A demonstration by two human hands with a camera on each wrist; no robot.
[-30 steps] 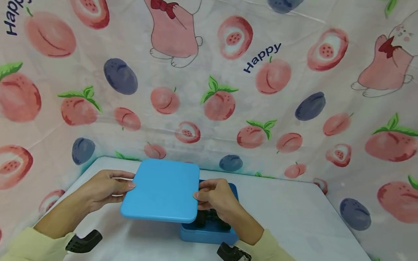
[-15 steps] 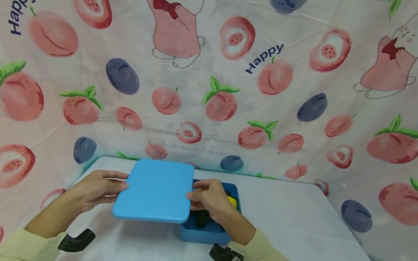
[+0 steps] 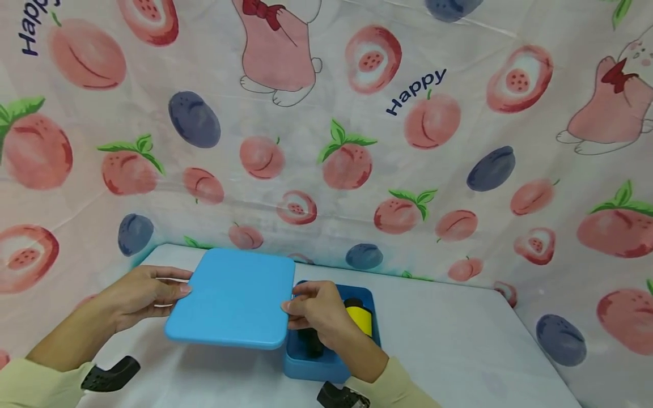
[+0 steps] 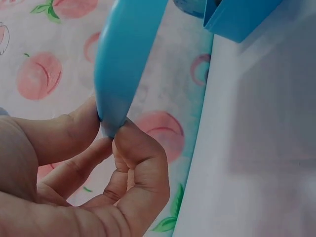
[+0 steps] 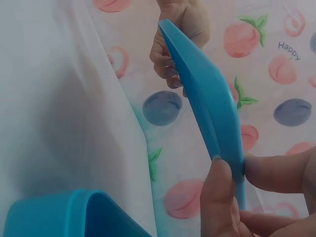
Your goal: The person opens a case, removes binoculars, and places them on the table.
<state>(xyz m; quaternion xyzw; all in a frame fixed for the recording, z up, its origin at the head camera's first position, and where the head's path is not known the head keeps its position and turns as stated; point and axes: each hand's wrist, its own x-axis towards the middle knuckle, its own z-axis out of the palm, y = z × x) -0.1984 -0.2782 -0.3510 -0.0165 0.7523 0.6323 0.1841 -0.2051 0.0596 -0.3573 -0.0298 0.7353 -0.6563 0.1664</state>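
Both hands hold up a flat light-blue lid (image 3: 232, 297) with rounded corners, raised above the table. My left hand (image 3: 145, 294) pinches its left edge between thumb and fingers; the left wrist view shows that pinch on the lid's rim (image 4: 123, 64). The lid's right edge is gripped by my right hand (image 3: 321, 311), thumb on top and fingers beneath, as the right wrist view shows. Under and right of the right hand stands a blue box (image 3: 318, 371) with its top uncovered. Inside lie a yellow and black object (image 3: 361, 318) and a dark object (image 3: 311, 344), partly hidden by the hand.
The box stands on a white table (image 3: 433, 334). Behind the table hangs a white curtain (image 3: 306, 124) printed with peaches, dark plums and rabbits. Black devices are strapped at the left wrist (image 3: 111, 375) and the right wrist (image 3: 342, 395).
The lid has moved left with both hands holding it, away from over the box. More of the box's inside shows now, with the yellow and black object coming into sight.
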